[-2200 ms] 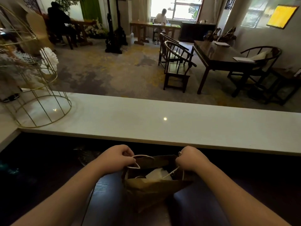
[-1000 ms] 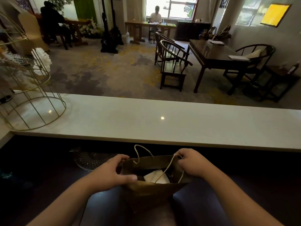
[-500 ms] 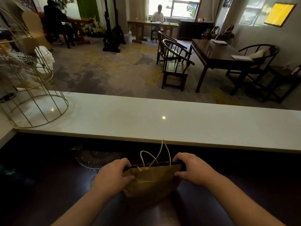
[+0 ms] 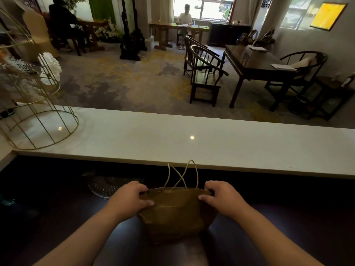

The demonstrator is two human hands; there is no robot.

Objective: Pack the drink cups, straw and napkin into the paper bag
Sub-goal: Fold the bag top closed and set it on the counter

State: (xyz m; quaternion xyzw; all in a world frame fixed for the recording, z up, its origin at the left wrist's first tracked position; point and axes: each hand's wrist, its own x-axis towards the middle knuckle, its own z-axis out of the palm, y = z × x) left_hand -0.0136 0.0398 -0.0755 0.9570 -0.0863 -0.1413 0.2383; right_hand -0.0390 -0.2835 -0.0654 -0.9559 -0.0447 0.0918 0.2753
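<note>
A brown paper bag (image 4: 175,214) stands on the dark lower counter (image 4: 57,217) in front of me, its mouth pressed flat. Two thin cord handles (image 4: 182,174) stick up from its top edge and cross. My left hand (image 4: 130,200) pinches the bag's top left corner, thumb on the near face. My right hand (image 4: 221,197) pinches the top right corner the same way. The cups, straw and napkin are hidden; nothing of them shows outside the bag.
A white raised countertop (image 4: 192,139) runs across just behind the bag. A gold wire cage (image 4: 34,104) stands at its left end. A patterned glass dish (image 4: 107,184) lies left of the bag. Dark chairs, tables and seated people fill the room beyond.
The bag's mouth was open with a white napkin showing inside; both hands let go of the handles, moved to the top corners and pressed the mouth flat. The handles now stand up.
</note>
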